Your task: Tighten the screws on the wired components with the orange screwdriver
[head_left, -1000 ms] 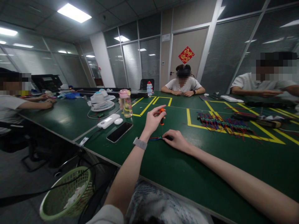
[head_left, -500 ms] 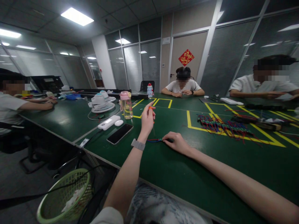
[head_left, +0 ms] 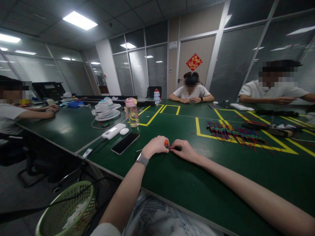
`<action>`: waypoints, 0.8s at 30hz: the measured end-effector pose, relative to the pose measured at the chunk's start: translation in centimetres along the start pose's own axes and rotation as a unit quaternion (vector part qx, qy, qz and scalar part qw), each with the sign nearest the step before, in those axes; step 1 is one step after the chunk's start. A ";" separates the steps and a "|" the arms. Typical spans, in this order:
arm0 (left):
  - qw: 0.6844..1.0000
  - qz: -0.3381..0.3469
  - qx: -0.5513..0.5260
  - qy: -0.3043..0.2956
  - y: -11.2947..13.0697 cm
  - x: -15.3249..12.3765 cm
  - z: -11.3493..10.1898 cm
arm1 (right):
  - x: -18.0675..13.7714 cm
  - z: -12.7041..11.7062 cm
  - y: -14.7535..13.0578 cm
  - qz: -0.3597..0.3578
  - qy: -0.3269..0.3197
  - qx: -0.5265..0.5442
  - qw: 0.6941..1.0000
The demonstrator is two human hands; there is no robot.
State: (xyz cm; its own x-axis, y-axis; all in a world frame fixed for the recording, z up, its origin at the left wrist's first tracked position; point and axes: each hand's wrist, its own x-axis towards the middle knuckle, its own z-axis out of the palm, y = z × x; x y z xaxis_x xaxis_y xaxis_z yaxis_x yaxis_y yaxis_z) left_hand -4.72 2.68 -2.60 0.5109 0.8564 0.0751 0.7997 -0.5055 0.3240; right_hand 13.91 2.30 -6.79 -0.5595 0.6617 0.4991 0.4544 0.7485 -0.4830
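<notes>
Mostly hidden, bright orange tool (head_left: 166, 143) in left hand (head_left: 156, 146)

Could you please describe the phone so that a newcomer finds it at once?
On the green table, find the left hand. Left of its grey wristband lies the phone. Its flat, black, rectangular screen sets it apart from the two white objects beside it.

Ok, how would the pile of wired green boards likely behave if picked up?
The pile would probably sag and tangle, since its thin wires splay loosely. Being so small, its boards are probably light.
</notes>
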 end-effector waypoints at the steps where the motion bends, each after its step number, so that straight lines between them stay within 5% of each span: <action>1: 1.000 -0.002 0.002 -0.002 0.1 0.0 0.1 | 0.2 -0.1 -0.1 0.012 -0.001 0.006 1.000; 7: 0.999 -0.017 0.029 0.006 0.7 -0.1 0.0 | 1.6 -0.8 -1.1 0.070 -0.057 -0.030 0.995; 13: 0.998 -0.020 0.066 0.000 1.2 -0.2 -0.2 | 2.1 -1.3 -2.2 -0.015 -0.128 -0.148 0.981; 24: 0.995 -0.016 0.096 -0.003 1.7 -0.4 -0.5 | 1.7 -0.9 -0.9 0.032 -0.108 -0.081 0.990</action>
State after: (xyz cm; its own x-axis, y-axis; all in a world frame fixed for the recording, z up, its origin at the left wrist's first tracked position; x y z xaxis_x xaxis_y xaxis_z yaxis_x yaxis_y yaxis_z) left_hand -3.72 1.57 -1.61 0.4857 0.8719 0.0616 0.8607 -0.4894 0.1405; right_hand 13.16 2.83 -4.83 -0.6525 0.6970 0.2974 0.5899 0.7136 -0.3780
